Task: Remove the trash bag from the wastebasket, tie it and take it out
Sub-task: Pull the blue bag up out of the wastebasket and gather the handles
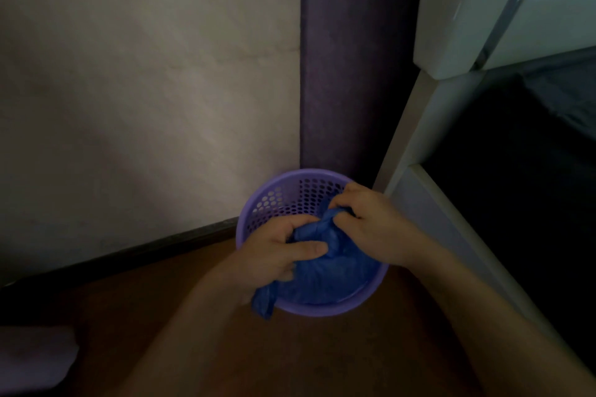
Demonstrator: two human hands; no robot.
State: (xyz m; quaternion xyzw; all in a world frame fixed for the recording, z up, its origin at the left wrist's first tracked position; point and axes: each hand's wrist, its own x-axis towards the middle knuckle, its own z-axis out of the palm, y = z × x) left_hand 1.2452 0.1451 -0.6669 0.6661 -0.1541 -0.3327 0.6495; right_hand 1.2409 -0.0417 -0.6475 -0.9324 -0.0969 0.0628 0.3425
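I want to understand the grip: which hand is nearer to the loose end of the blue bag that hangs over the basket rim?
Left. The left hand grips the bag just above the loose end; the right hand holds the bag's gathered top farther away.

A reddish-brown, smooth floor (322,358) carries everything here, dim in the low light. A round purple plastic wastebasket with perforated walls (290,196) stands directly on it, in the corner where a pale wall with a dark skirting strip (129,251) meets a purple upright panel (348,74). At the lower left edge, a pale, soft-looking object (32,354) lies on the floor, too blurred to identify. White furniture (419,145) rises just right of the wastebasket.
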